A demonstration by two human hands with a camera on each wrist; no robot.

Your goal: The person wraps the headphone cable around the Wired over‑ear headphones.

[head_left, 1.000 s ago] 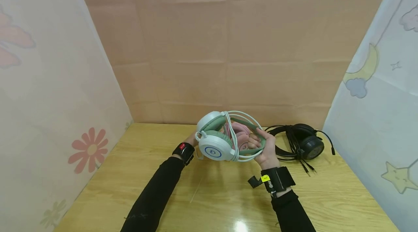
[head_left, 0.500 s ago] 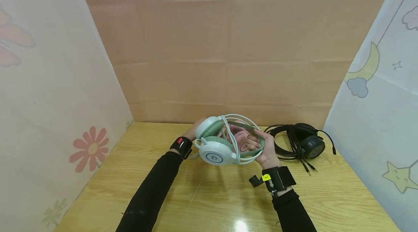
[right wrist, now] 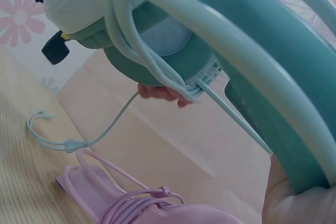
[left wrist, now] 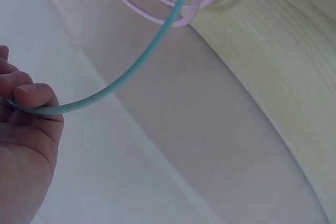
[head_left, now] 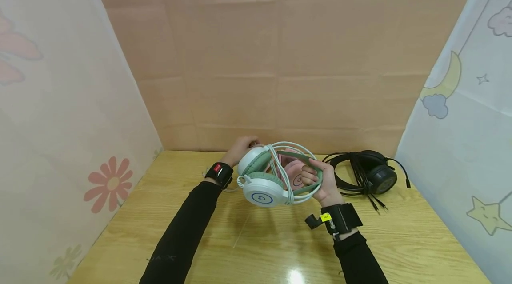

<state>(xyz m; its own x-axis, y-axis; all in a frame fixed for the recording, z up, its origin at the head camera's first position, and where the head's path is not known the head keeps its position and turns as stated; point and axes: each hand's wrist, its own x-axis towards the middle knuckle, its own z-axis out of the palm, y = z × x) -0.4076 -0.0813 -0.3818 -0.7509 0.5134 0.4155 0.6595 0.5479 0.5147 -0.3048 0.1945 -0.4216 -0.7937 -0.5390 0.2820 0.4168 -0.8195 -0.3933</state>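
Note:
My right hand (head_left: pixel 327 184) grips the green padded headband of white-and-green headphones (head_left: pixel 263 195), held up over the table with the ear cups pointing left. A pale cable is wound round the headphones where the band meets the cups. Beyond the cups, my left hand (head_left: pixel 240 150) pinches a length of that cable (left wrist: pixel 134 69) between thumb and fingers, as the left wrist view shows. The cable's free end (right wrist: pixel 73 145) hangs below the left fingers in the right wrist view. Pink headphones (head_left: pixel 295 174) with a wound cable sit behind, partly hidden by the white-and-green pair.
Black headphones (head_left: pixel 382 180) with a bundled black cable lie on the wooden table (head_left: pixel 256 253), right of my right hand. A brown paper-like backdrop (head_left: pixel 276 53) rises at the table's far edge, with patterned sheets at both sides.
My left hand has moved out from behind the ear cups, up and to the left, with cable in its fingers. The white-and-green headphones have dropped slightly; my right hand keeps its grip.

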